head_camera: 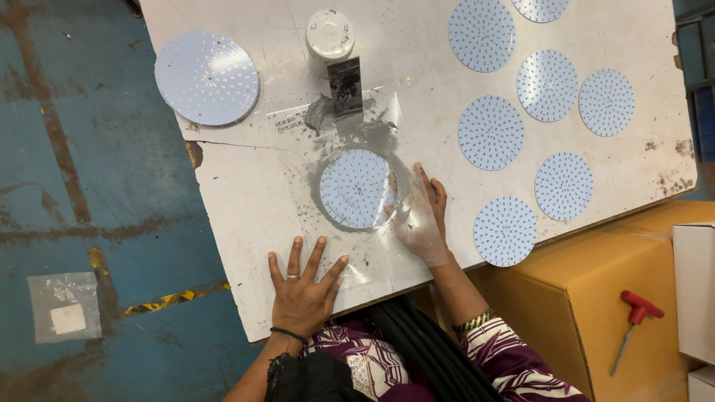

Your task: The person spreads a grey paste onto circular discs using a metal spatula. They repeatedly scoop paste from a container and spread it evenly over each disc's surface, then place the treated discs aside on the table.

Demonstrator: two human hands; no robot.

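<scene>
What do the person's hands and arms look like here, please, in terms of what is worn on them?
The left hand has a ring on one finger and a thin black band at the wrist. The right hand shows through a clear plastic sheet; its wrist carries a beaded bracelet. The right sleeve is purple with white patterning.

Bright, even light from above, maybe from ceiling lamps. Soft, short shadows under the left hand [302, 286] and the right hand [421, 216]. A little shine on the clear plastic sheet [372, 253] and on the round LED board [207, 77] at top left. Sharp in the middle of the white table [253, 186]. Slightly bent at the edges. Darker over the blue floor [74, 149].
</scene>
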